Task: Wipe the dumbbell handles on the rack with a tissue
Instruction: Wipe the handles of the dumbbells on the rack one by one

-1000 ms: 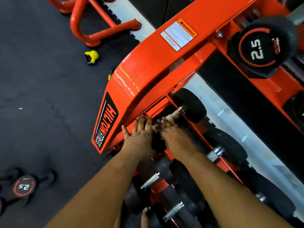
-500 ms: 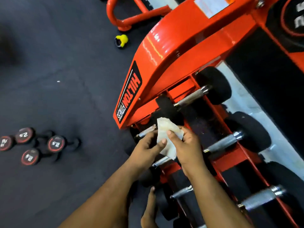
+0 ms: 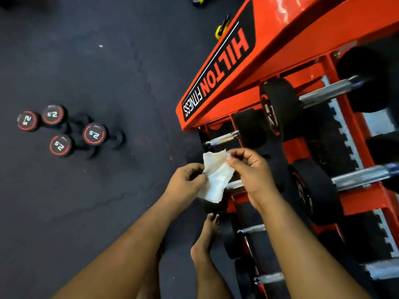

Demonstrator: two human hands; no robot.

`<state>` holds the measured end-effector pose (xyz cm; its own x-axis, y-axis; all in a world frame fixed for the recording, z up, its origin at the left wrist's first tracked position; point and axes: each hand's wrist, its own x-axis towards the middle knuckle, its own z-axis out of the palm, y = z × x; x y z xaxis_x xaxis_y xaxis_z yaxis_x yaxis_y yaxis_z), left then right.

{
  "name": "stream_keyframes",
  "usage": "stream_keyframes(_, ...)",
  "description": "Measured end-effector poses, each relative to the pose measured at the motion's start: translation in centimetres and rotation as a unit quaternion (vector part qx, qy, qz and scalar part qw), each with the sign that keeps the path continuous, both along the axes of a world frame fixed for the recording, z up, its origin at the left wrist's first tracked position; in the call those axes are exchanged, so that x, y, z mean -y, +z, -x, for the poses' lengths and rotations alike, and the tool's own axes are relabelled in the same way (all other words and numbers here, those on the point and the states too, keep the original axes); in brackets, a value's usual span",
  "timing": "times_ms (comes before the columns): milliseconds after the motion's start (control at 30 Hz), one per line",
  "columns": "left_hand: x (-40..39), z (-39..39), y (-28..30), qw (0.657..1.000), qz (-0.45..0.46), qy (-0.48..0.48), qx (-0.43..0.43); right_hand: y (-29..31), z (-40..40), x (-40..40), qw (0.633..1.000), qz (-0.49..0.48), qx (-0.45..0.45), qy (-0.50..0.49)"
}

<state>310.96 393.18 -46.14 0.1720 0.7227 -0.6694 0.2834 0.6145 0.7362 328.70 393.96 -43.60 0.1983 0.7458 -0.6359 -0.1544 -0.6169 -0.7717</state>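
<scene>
The person holds a crumpled white paper tissue (image 3: 216,175) between both hands in front of the low end of the orange steel dumbbell rack (image 3: 287,50). The left hand (image 3: 185,180) pinches its left edge and the right hand (image 3: 250,169) pinches its top right corner, stretching it open just above a knurled chrome dumbbell handle (image 3: 234,184) on the rack's lower tier.

The step in hand looks like refolding the tissue to a fresh face. To do it well, the person should fold it into a flat pad, wrap it fully round the next handle, and rub along the knurling from one black rubber head to the other.

Half a second earlier the tissue was bunched closer between the hands; it is now pulled wider, and the view has swung left, bringing the four loose 2.5 dumbbells (image 3: 62,130) on the floor further in.
</scene>
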Motion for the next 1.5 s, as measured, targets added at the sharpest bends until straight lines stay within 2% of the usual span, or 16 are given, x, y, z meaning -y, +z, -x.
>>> stream_keyframes(67,-0.1,0.8,-0.6,1.000,0.005,0.012,-0.003,-0.8,0.3,-0.8,0.997,0.014,-0.024,-0.068)
stream_keyframes(100,-0.2,1.3,-0.9,1.000,0.009,0.023,-0.001,-1.4,0.7,-0.9,0.996,0.033,-0.031,-0.071)
stream_keyframes(267,-0.5,3.3,-2.1,0.998,0.034,0.049,0.030,-3.3,3.3,1.1,0.981,0.149,-0.071,0.101)
stream_keyframes(367,-0.9,4.1,-2.4,0.996,0.046,0.052,0.060,-4.3,4.1,1.4,0.987,0.113,-0.095,0.061)
stream_keyframes(500,-1.3,4.8,-2.3,0.989,0.078,0.074,0.102,-5.6,5.0,0.9,0.995,0.059,-0.075,0.037)
stream_keyframes(567,-1.7,5.0,-2.5,0.984,0.107,0.095,0.110,-5.7,5.1,0.8,0.997,0.026,-0.035,0.060)
stream_keyframes(667,-2.1,5.4,-3.1,0.969,0.162,0.126,0.137,-6.2,4.8,0.7,0.986,-0.040,0.063,0.146)
stream_keyframes(767,-2.1,5.7,-3.6,0.971,0.142,0.130,0.143,-6.8,4.5,0.8,0.983,-0.051,0.075,0.158)
stream_keyframes(933,-1.8,6.1,-4.5,0.991,0.068,0.037,0.112,-7.1,4.5,0.5,0.993,0.017,0.016,0.117)
stream_keyframes(1067,-2.1,5.8,-4.6,0.998,-0.004,-0.048,0.052,-7.1,4.6,0.2,0.974,0.067,0.018,0.214)
stream_keyframes(1267,-2.7,4.4,-5.3,0.994,0.031,-0.105,-0.016,-7.2,4.2,0.6,0.992,0.039,0.052,0.111)
stream_keyframes(1367,-3.0,3.9,-7.0,0.991,0.009,-0.124,-0.048,-8.3,4.0,1.2,0.991,0.051,0.048,0.112)
stream_keyframes(1500,-4.0,4.1,-9.3,0.960,-0.057,-0.255,-0.103,-9.3,4.4,1.8,0.986,0.002,0.081,0.149)
